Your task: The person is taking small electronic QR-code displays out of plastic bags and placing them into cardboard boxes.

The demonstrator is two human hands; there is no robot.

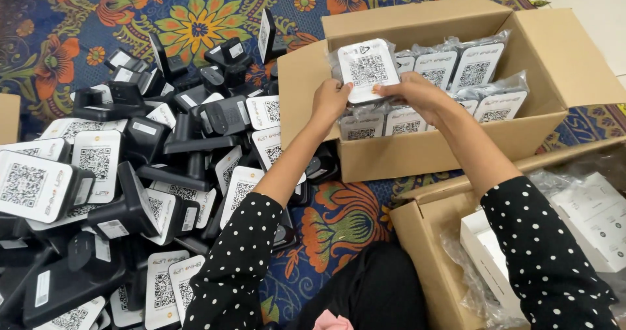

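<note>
A cardboard box (417, 149) sits far and right of centre on the rug (195, 23). Wrapped stands (450, 75) are packed in rows inside it. Both hands, the left hand (330, 100) and right hand (417, 92), hold one wrapped stand (369, 69) over its near-left corner. To the left lies a heap of unwrapped stands (130, 173). Near right, a second box (424, 239) holds small cartons (587, 219).

- To your left, a heap of black stands (130, 193) with white code plates, tumbled on each other.
- Under everything, floral carpet (195, 23), blue with orange and yellow blooms.
- At your right, a second carton (424, 239) holding white boxes (486, 252) in clear plastic.
</note>
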